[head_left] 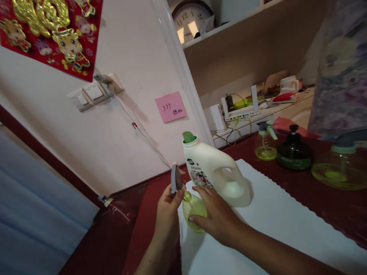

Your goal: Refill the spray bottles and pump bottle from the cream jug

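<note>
Yellow-green, ribbed, see-through bottle (196,214) sits on a white paper sheet (275,221), between the two hands. Far off to the left is a pink, see-through pump bottle (120,212). Next comes the left hand (168,210). Its thumb and fingers pinch a grey plastic pump head (175,179), just beside the bottle's neck (187,196). I cannot tell if they touch.

Keep the pump head straight over the neck, so it does not catch on the rim. Then comes the right hand (219,217), thumb on the front of the bottle and fingers spread around its far side. Hold it firmly but don't squeeze, since it looks soft and could spill. A big white plastic jug (229,187) with a green spout stands just behind, so watch your knuckles.
</note>
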Demonstrator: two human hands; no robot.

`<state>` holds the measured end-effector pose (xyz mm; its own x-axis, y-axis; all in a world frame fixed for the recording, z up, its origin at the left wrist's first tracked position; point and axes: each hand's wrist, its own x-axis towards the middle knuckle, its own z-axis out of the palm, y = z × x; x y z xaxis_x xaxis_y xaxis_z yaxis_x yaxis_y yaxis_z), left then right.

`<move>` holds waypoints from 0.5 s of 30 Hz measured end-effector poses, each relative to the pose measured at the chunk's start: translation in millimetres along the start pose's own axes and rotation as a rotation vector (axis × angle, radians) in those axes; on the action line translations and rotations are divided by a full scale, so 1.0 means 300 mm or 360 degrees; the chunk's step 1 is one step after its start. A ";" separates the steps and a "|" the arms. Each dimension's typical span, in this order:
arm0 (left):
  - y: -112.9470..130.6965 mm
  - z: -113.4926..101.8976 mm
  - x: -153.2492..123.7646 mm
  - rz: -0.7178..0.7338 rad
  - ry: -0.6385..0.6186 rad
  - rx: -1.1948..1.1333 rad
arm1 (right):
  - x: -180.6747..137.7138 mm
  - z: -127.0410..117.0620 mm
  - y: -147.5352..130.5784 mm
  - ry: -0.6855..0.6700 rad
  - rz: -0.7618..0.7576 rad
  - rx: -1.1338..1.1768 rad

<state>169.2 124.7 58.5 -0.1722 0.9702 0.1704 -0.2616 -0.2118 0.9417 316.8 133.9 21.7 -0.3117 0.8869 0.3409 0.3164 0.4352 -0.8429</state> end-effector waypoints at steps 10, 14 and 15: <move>-0.071 -0.048 -0.015 -0.0033 -0.0020 0.0080 | -0.008 0.060 0.032 0.0000 -0.0065 0.0211; -0.081 -0.066 -0.016 0.0020 0.0031 0.0114 | -0.009 0.058 0.039 -0.0013 -0.0081 0.0205; -0.082 -0.072 -0.016 0.0026 0.0040 0.0133 | -0.010 0.058 0.041 -0.0014 -0.0078 0.0201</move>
<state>156.0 122.9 28.1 -0.1996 0.9632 0.1798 -0.1787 -0.2162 0.9599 306.0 133.8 3.0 -0.3318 0.8635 0.3797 0.1856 0.4544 -0.8712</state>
